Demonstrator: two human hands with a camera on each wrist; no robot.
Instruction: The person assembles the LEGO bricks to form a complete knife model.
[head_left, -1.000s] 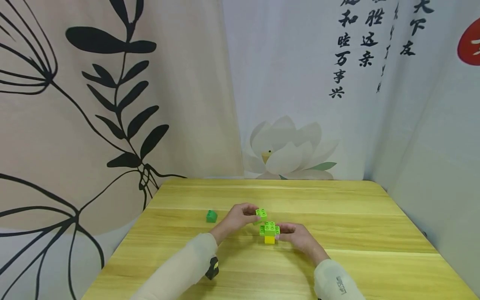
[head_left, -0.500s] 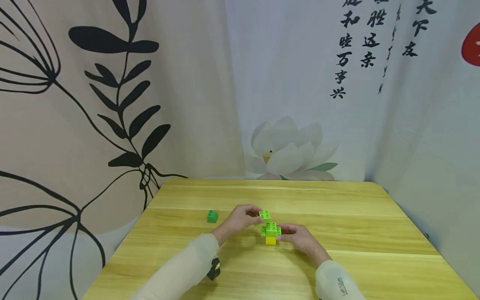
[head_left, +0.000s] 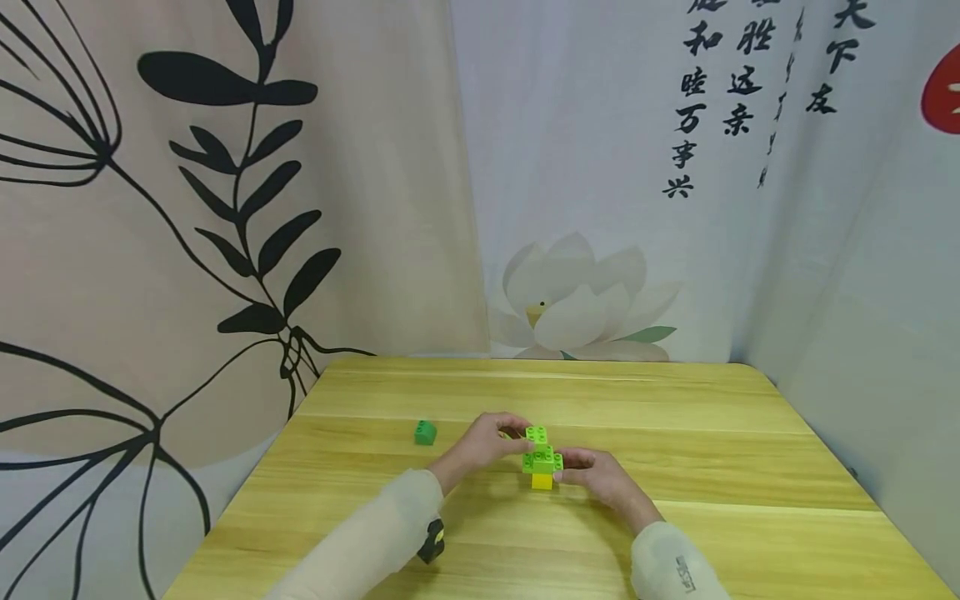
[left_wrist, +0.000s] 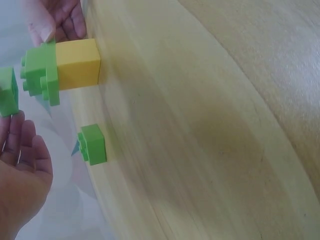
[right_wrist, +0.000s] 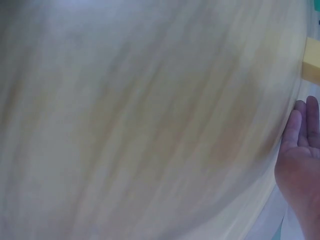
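My left hand (head_left: 491, 446) pinches a light green toy brick (head_left: 536, 434) by its left side, directly above a small brick stack (head_left: 542, 461). The left wrist view shows a gap between that brick (left_wrist: 7, 92) and the studs of the stack. The stack stands upright on the table, with a yellow brick (left_wrist: 79, 62) at the bottom, a light green plate across it and a light green brick on top. My right hand (head_left: 600, 477) grips the stack's right side, thumb in front near the plate's end; its other fingers are partly hidden behind.
A darker green brick (head_left: 425, 432) rests on the wooden table (head_left: 697, 450), left of my left hand. A black device (head_left: 431, 542) is worn under the left wrist. Printed curtains (head_left: 585, 167) hang behind the table and at its sides.
My left hand has carried the light green brick right and toward me, from behind and left of the stack to just over it. My right hand and the stack stay put.
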